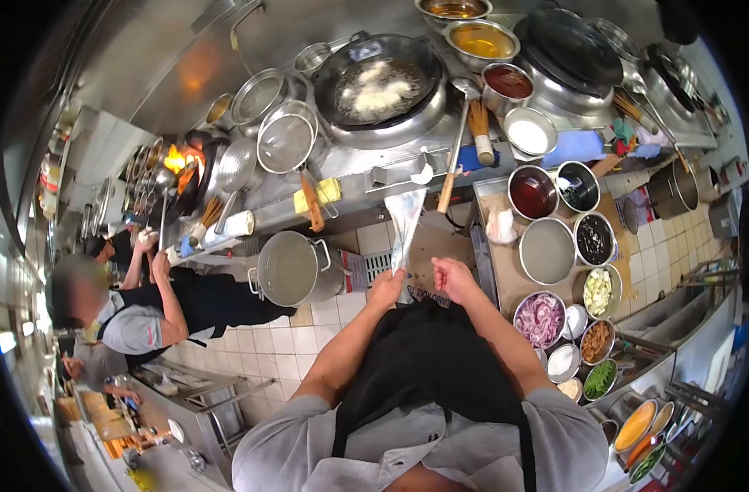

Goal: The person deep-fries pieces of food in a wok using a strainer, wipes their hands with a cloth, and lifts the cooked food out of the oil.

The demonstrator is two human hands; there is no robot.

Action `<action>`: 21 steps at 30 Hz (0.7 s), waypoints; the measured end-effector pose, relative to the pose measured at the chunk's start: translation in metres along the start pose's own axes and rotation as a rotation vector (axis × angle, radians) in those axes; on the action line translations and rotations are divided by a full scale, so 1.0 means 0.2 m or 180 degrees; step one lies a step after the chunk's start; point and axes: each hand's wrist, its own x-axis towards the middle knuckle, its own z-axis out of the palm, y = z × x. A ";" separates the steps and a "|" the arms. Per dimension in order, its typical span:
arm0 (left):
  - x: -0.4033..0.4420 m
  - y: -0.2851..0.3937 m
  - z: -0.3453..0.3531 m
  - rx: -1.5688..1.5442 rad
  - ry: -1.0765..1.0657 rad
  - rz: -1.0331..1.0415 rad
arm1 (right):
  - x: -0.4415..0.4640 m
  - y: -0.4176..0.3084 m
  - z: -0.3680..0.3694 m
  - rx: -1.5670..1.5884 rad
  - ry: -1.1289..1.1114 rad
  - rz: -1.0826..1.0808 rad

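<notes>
I get a bright view through a very wide lens, its round edge falling to black at the corners. Straight lines bow hard, most of all at far left and right. White lamps glare at the left margin, and an orange flame [183,158] flares at left, its glow smeared on the steel wall [198,70]. Glints sit on the metal bowls. The middle looks fairly sharp; the left rim is softer, with one patch blurred.

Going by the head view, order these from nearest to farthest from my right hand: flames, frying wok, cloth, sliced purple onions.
From your right hand:
1. Cloth, just left, in your left hand.
2. Sliced purple onions, to the right.
3. Frying wok, ahead on the stove.
4. Flames, far left.
</notes>
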 end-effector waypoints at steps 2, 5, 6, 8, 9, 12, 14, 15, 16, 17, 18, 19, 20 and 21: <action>0.05 -0.07 0.01 -0.0557 -0.0083 -0.0110 | -0.01 -0.04 0.06 0.0535 -0.0394 -0.0095; 0.00 0.08 -0.10 -0.2268 -0.0332 -0.0161 | 0.01 -0.14 0.17 0.1221 -0.1000 -0.0255; -0.09 0.26 -0.20 -0.2859 -0.0551 -0.0481 | 0.02 -0.17 0.20 0.1375 -0.1172 -0.0224; 0.00 0.21 -0.25 -0.3171 -0.0940 -0.0259 | 0.04 -0.22 0.29 0.1374 -0.0992 -0.0386; 0.02 0.22 -0.25 -0.3371 -0.0904 -0.0168 | 0.06 -0.22 0.32 0.1361 -0.0937 -0.0453; 0.06 0.26 -0.25 -0.3387 -0.0827 0.0130 | 0.14 -0.16 0.37 0.1461 -0.1027 -0.0382; 0.10 0.24 -0.21 -0.2709 -0.0884 0.0269 | 0.27 -0.06 0.36 0.0897 -0.0472 -0.0227; 0.12 0.22 -0.19 -0.2800 -0.0916 0.0335 | 0.30 -0.03 0.37 0.0766 -0.0207 -0.0151; 0.14 0.19 -0.17 -0.2891 -0.0951 0.0397 | 0.31 -0.01 0.36 0.0247 -0.0130 -0.0254; 0.13 0.18 -0.18 -0.2979 -0.0988 0.0463 | 0.30 0.00 0.39 -0.0272 -0.0055 -0.0362; 0.12 0.16 -0.21 -0.2797 -0.0988 0.0439 | 0.30 -0.01 0.43 -0.0790 0.0011 -0.0483; 0.11 0.13 -0.25 -0.2610 -0.0991 0.0413 | 0.31 0.00 0.47 -0.1235 0.0196 -0.0449; 0.09 0.10 -0.28 -0.2419 -0.0999 0.0378 | 0.33 0.01 0.48 -0.1663 0.0280 -0.0491; 0.11 0.04 -0.28 -0.2480 -0.1019 0.0490 | 0.37 0.03 0.47 -0.2084 0.0364 -0.0534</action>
